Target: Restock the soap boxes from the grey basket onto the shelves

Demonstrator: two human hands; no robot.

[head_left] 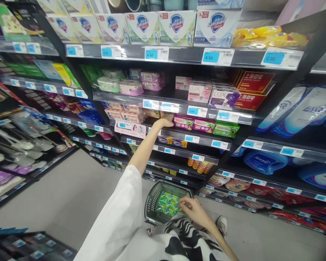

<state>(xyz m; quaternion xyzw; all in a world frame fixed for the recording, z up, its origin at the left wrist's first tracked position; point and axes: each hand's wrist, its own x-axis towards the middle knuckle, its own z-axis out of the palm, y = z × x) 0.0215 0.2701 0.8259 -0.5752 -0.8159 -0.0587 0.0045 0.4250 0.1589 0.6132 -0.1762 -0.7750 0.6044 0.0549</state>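
Note:
My left hand (167, 120) reaches into a middle shelf, beside a pink pack of bar soap (183, 122) at the left end of a row. Its fingers point into the shelf and are mostly hidden, so whether they grip anything cannot be made out. Farther along that row are another pink pack and a green soap pack (226, 129). Low down, my right hand (195, 211) hovers at the right side of a dark shopping basket (151, 203), fingers loosely bent and apart, with nothing seen in them. Several green packs (168, 203) lie in the basket.
Price-tagged shelf edges (176, 106) jut out above and below my left arm. Boxed soap (176, 27) fills the upper shelf. Blue detergent bottles (264, 159) stand to the right, kitchen utensils (21, 145) to the left. The basket is close to my body, near a shoe (222, 225).

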